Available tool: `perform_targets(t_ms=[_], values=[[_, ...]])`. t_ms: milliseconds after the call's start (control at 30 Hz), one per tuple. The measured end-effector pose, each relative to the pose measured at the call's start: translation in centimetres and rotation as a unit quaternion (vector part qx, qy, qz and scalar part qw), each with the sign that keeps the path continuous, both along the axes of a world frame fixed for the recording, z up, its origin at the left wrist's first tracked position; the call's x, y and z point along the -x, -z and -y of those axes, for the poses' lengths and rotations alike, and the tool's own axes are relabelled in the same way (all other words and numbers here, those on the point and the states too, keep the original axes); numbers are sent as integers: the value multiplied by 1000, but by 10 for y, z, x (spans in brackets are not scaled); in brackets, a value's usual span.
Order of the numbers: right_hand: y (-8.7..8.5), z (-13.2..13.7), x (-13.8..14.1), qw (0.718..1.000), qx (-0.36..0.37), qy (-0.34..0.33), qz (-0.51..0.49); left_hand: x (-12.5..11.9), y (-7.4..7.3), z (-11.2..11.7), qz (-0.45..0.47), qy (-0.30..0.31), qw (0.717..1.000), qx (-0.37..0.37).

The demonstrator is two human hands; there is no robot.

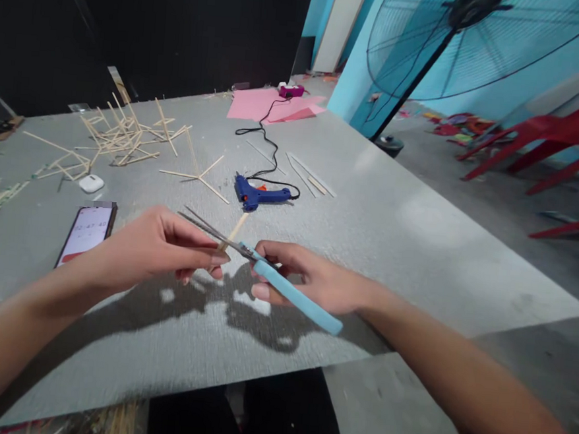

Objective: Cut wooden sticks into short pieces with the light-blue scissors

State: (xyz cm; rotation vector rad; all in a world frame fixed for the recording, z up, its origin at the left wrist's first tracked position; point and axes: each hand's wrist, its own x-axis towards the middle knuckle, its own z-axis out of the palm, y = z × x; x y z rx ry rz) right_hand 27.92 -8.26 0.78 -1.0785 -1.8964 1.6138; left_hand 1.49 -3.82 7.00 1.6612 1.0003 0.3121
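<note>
Light-blue-handled metal scissors (270,272) are being gripped in the right hand (309,281), blades open around a thin pale wooden stick (233,231). The left hand (161,248) is pinching that stick's near end, above the grey bench (392,237). A blue glue gun (259,194) is lying beyond, a white-screened smartphone (87,229) at left.

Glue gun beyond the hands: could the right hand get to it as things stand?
Probably not at once: the right hand is closed on the scissors, whose blades straddle the stick held by the left hand. The board between it and the glue gun looks bare.
</note>
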Motion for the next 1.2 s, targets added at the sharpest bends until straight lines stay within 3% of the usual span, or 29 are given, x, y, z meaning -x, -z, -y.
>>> perform_targets(t_ms=[367, 1200], values=[[-7, -1, -4, 999, 37, -18, 18, -3, -5, 5, -14, 28, 998, -62], [0, -3, -5, 999, 31, -37, -20, 2, -6, 6, 16, -8, 1000, -7]])
